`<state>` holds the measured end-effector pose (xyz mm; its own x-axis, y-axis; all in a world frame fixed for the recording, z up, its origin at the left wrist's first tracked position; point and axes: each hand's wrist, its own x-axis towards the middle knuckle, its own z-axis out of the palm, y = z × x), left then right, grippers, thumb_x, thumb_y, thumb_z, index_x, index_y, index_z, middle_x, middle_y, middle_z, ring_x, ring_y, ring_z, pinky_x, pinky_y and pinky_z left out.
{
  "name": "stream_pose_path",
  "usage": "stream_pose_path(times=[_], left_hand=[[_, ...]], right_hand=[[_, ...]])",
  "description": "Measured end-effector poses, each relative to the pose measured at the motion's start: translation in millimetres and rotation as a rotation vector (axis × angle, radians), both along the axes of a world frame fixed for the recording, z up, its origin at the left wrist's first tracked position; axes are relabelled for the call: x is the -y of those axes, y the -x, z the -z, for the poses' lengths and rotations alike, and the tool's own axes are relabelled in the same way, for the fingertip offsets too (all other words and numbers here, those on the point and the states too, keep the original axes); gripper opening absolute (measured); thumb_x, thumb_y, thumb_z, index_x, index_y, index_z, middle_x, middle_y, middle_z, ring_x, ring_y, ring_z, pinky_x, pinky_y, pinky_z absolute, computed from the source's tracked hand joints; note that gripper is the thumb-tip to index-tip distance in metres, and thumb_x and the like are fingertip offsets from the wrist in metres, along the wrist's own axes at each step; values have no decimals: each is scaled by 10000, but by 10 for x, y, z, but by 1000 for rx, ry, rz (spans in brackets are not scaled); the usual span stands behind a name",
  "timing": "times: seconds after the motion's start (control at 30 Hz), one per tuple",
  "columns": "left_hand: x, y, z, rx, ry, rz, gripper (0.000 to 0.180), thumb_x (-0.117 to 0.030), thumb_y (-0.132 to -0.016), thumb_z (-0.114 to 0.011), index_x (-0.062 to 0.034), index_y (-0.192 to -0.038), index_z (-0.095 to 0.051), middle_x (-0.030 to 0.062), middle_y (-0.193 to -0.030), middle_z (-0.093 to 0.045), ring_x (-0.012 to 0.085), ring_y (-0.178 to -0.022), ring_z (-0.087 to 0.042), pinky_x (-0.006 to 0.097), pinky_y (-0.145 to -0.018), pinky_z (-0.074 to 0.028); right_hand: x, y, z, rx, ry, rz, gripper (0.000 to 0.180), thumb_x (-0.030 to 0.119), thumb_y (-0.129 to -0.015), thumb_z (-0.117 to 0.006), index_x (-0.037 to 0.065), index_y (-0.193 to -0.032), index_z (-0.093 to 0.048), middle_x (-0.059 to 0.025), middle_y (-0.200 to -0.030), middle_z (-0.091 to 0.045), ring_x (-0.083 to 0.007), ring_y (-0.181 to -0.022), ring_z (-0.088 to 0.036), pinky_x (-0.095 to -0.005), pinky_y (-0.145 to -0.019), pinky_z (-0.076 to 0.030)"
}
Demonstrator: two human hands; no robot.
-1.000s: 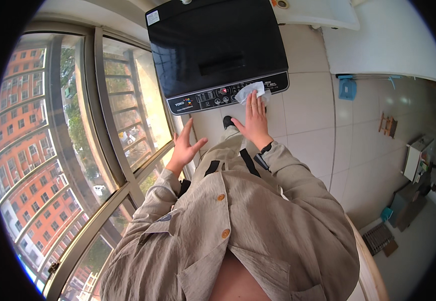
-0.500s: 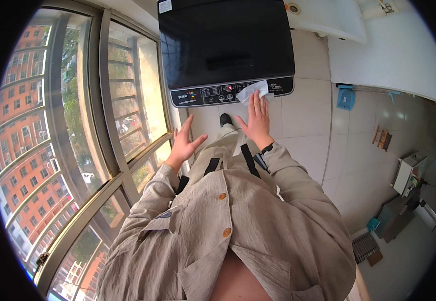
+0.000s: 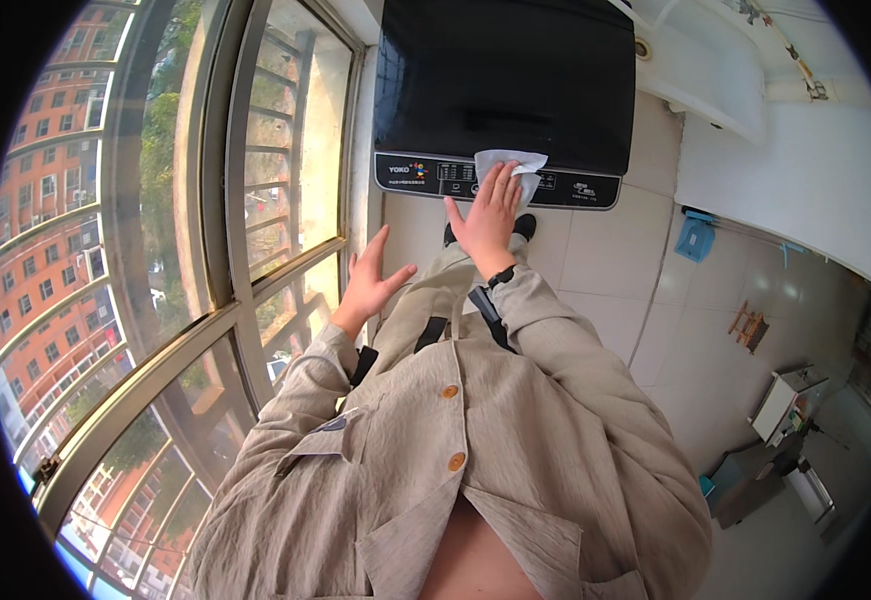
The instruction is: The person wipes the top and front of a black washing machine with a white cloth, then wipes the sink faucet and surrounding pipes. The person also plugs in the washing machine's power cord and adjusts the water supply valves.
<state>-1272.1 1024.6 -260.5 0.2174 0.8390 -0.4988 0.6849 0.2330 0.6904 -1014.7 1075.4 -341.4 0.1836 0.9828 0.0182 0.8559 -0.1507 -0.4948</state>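
A folded white wipe (image 3: 528, 162) lies over the control panel (image 3: 410, 174) of a black top-loading washing machine (image 3: 505, 80). My right hand (image 3: 488, 218) rests flat on the wipe, with its fingers stretched forward and its thumb held out to the left. The wipe covers the middle of the panel and its back part reaches the edge of the lid. My left hand (image 3: 368, 283) hovers in the air by the window side, open and holding nothing, its thumb apart from its fingers.
Along the left runs a metal-framed window (image 3: 225, 180). A white basin (image 3: 695, 70) stands right of the machine. Farther right are a blue dustpan (image 3: 694, 238), a small wooden stool (image 3: 748, 328) and a white cabinet (image 3: 787, 402) on the tiled floor (image 3: 595, 240).
My right hand has slid left along the panel with the wipe beneath it. The machine appears farther right as the view shifts. My left hand has hardly moved.
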Motion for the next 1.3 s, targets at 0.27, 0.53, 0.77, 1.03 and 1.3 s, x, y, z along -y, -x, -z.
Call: stream_pose_path(times=[0.27,0.53,0.77,1.03,1.3], left_hand=[[281,164,112,79,-14,-78,975,-507,-971,-824,-5,-1704,-421,262,-1701,-513,376,-1585,-497,574,-1314,-307],[397,189,248,109,269,-52,732,-429,-1013,-818,-10,-1571,-601,241,-1419,-748,360,-1337,-724,463,-1136,-562],[593,291,347,90,257,-132,795,-517,-971,-831,38,-1506,-638,259,-1341,-771,384,-1251,-756,463,-1084,-589],[734,356,379,111,284,-177,825,-546,-960,-829,51,-1498,-644,256,-1324,-779,379,-1214,-771,453,-1067,-599],[673,348,430,127,262,-150,820,-542,-951,-831,43,-1497,-651,247,-1325,-784,373,-1226,-771,454,-1069,-601]], right_hand=[[-214,1062,-181,11,88,-518,1145,485,-922,-826,-53,-1749,-246,-235,-1857,-185,-408,-1701,-243,-526,-1396,-165],[-258,67,-325,137,124,-637,1108,394,-889,-855,11,-1758,-286,-163,-1859,-244,-358,-1672,-334,-532,-1388,-198],[-244,488,-263,146,229,-585,1222,416,-879,-877,-61,-1760,-178,-251,-1866,-122,-481,-1691,-217,-564,-1376,-206],[-618,1107,-53,121,55,-856,1161,346,-873,-858,-35,-1759,-211,-232,-1864,-149,-443,-1706,-209,-530,-1390,-205],[-30,340,-175,180,99,-896,1132,246,-841,-839,-60,-1745,-231,-263,-1848,-191,-442,-1690,-271,-510,-1384,-240]])
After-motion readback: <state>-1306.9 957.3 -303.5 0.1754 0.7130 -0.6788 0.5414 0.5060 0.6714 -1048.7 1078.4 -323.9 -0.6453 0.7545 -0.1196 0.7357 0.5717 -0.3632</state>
